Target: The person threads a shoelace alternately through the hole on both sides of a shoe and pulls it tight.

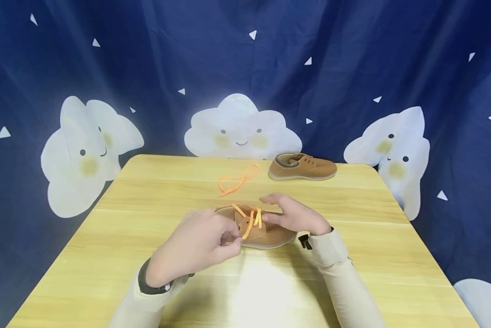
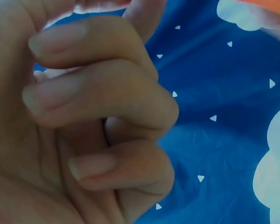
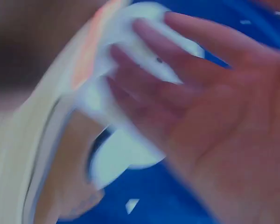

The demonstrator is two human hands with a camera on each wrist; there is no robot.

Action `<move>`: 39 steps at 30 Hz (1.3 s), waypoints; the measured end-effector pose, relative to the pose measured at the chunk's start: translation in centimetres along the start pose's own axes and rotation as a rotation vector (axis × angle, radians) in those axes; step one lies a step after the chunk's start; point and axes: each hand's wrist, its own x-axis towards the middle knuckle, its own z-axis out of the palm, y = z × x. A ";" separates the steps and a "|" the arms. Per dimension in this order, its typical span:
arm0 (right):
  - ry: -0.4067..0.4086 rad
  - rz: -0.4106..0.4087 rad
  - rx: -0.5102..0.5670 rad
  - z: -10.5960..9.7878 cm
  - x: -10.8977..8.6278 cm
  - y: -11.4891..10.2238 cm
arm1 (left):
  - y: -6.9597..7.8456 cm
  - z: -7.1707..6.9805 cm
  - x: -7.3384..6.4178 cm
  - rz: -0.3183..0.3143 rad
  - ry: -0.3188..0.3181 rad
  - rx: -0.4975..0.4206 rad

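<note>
A brown shoe (image 1: 280,232) lies at the middle of the table with its toe to the right, orange shoelace (image 1: 258,217) threaded through its upper eyelets. My left hand (image 1: 196,243) is at the shoe's heel side and pinches one lace end between thumb and forefinger. In the left wrist view the other fingers (image 2: 107,93) curl toward the palm, and a strip of orange lace (image 2: 266,4) shows in the top corner. Over the shoe's toe side, my right hand (image 1: 296,215) has its fingers loosely spread, its thumb near the lace. The right wrist view shows its fingers (image 3: 186,60) extended, blurred.
Toward the back of the table, a second brown shoe (image 1: 311,169) without a lace stands at the right. A loose orange shoelace (image 1: 231,184) lies looped to its left. Behind the wooden table (image 1: 106,237) hangs a blue curtain (image 1: 212,54) with white clouds.
</note>
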 end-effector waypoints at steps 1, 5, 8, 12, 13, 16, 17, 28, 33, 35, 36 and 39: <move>0.028 -0.071 0.036 0.0 0.0 -0.8 | 0.0 0.0 -0.1 0.005 0.001 0.002; -0.003 -0.344 0.169 0.4 0.0 -3.5 | 0.1 -0.1 -0.2 0.020 0.008 0.005; -0.111 -0.474 0.228 0.8 -0.2 -4.6 | 0.1 -0.1 -0.3 0.022 0.008 0.013; -0.190 -0.510 0.300 1.0 -0.5 -4.8 | 0.0 -0.1 -0.2 0.031 -0.015 0.019; -0.192 -0.504 0.324 1.0 -0.5 -4.7 | -0.1 -0.1 -0.2 0.036 -0.026 0.014; -0.174 -0.483 0.407 0.9 -0.4 -4.2 | -0.9 -0.3 0.0 0.031 -0.070 -0.042; -0.158 -0.474 0.432 0.8 -0.4 -4.0 | -1.3 -0.4 0.2 0.013 -0.086 -0.071; 0.076 -0.306 0.531 -0.3 -0.4 -2.3 | -6.7 3.0 4.0 -0.101 -0.103 -0.071; 0.123 -0.226 0.529 -0.2 0.1 -1.2 | -8.3 6.7 5.6 -0.073 -0.220 -0.069; 0.148 -0.172 0.495 -0.2 0.4 -0.9 | -8.7 7.5 5.9 -0.064 -0.257 -0.063; 0.154 -0.148 0.473 -0.1 0.6 -0.8 | -8.9 7.8 5.9 -0.064 -0.269 -0.061; 0.176 -0.073 0.392 0.0 0.9 -0.3 | -9.0 8.2 6.1 -0.060 -0.295 -0.055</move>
